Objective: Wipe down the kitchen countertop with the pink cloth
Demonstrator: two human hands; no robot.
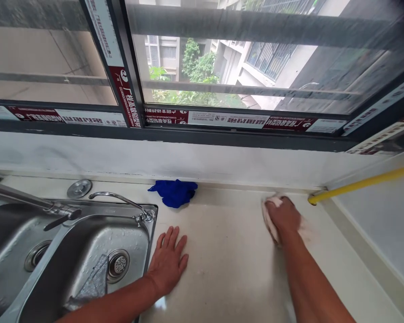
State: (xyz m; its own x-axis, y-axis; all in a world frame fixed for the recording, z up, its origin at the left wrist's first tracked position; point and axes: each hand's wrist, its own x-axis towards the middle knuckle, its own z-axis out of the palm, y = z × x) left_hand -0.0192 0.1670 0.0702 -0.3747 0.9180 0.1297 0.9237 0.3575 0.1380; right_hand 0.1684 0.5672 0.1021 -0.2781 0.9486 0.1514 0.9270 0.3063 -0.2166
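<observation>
My right hand [285, 216] presses a pale cloth [268, 220] onto the light countertop [222, 264], close to the back wall. Its fingers are closed over the cloth, and motion blurs the edges a little. Flat on the counter beside the sink's right rim lies my left hand [168, 260], with the fingers spread and nothing in them. A crumpled blue cloth [175, 193] rests against the back wall, beyond my left hand and apart from it.
A double steel sink [87, 224] fills the left, with a large faucet [59, 210], a thin curved tap [121, 197] and a grey cloth-like thing [92, 280] in the right basin. A round metal lid [79, 188] sits behind. At right, a yellow pipe [363, 183] meets the counter. A window [235, 130] runs above.
</observation>
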